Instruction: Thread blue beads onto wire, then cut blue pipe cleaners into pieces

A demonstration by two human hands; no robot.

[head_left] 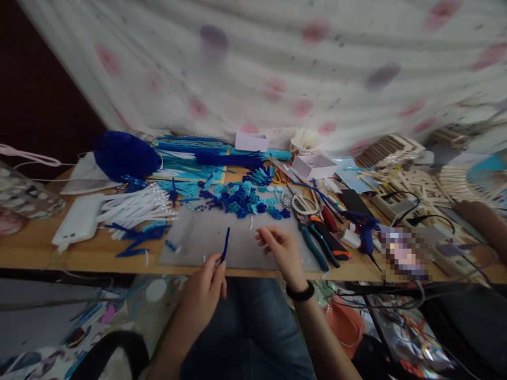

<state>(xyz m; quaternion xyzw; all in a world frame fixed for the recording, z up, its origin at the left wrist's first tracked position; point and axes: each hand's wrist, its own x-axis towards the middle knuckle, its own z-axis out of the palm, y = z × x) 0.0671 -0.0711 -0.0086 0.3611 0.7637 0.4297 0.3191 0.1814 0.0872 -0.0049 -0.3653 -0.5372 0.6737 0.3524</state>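
The left hand (208, 282) pinched a thin, likely light and bendable blue strip (225, 244) by its lower end at lower centre; the right hand (279, 248) hovered loosely spread.

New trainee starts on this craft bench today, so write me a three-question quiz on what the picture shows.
1. True or false: the left hand pinches a thin dark blue fuzzy stem that points up over the grey work mat.
2. Multiple choice: what lies just right of the open right hand? A) teal-handled pliers B) a white power bank C) a blue pompom
3. Fill in: the heap of small blue and teal flower pieces sits ____ the mat, toward the curtain.

Key
1. True
2. A
3. beyond
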